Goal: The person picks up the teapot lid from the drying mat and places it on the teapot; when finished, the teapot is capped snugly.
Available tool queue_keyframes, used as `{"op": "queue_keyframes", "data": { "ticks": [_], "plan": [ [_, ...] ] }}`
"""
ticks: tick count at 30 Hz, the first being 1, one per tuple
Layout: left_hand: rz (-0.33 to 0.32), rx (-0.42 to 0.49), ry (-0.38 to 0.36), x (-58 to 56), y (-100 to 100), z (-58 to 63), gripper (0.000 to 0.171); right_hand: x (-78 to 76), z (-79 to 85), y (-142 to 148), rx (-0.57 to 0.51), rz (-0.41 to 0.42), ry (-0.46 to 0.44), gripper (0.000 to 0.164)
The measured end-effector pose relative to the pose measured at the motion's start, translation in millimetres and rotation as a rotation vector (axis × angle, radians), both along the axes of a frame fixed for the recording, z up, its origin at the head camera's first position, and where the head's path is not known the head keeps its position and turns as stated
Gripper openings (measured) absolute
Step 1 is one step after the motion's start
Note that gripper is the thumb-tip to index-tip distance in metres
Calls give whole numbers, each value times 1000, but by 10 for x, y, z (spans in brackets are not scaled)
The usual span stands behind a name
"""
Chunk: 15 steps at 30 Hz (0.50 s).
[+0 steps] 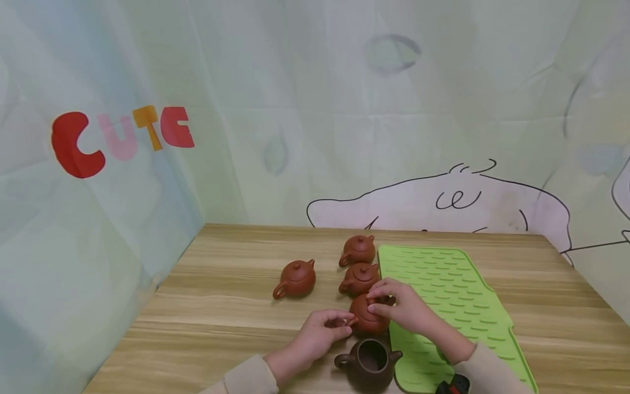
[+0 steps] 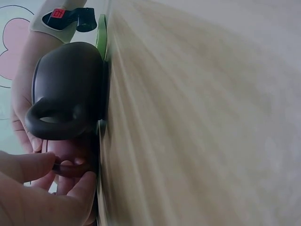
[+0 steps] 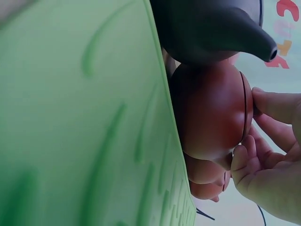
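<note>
In the head view a reddish-brown clay teapot (image 1: pixel 370 324) stands at the left edge of a green mat. My left hand (image 1: pixel 315 335) pinches its handle (image 2: pixel 75 169) between thumb and fingers. My right hand (image 1: pixel 406 307) pinches the knob of its lid, with other fingers by the spout in the right wrist view. The lid sits on the teapot. Nearer to me, a dark brown teapot (image 1: pixel 369 378) stands with its round mouth uncovered. Behind the held teapot are two more reddish teapots, a middle one (image 1: pixel 361 280) and a far one (image 1: pixel 359 249).
Another reddish teapot (image 1: pixel 297 280) with its lid on stands apart to the left. The green ridged mat (image 1: pixel 458 282) lies flat on the wooden table (image 1: pixel 226 306), right of the row of teapots. A printed cloth (image 1: pixel 295 109) hangs behind the table.
</note>
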<state>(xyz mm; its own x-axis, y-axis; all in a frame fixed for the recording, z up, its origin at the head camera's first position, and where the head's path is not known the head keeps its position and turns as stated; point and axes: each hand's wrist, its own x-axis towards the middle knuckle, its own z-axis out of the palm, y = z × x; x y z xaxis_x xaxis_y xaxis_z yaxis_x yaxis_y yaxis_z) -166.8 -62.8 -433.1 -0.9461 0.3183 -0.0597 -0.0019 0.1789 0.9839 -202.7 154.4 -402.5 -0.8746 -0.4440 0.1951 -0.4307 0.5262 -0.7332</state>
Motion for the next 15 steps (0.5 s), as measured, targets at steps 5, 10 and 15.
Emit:
{"op": "queue_keyframes", "data": {
  "ticks": [5, 10, 15],
  "plan": [
    [2, 4, -6, 3, 0, 7, 27, 9, -12, 4, -17, -9, -5, 19],
    [-10, 0, -10, 9, -11, 32, 27, 35, 21, 76, -30, -25, 0, 31],
    [-4, -13, -10, 21, -63, 88, 30, 100, 107, 221, -44, -58, 6, 35]
  ]
}}
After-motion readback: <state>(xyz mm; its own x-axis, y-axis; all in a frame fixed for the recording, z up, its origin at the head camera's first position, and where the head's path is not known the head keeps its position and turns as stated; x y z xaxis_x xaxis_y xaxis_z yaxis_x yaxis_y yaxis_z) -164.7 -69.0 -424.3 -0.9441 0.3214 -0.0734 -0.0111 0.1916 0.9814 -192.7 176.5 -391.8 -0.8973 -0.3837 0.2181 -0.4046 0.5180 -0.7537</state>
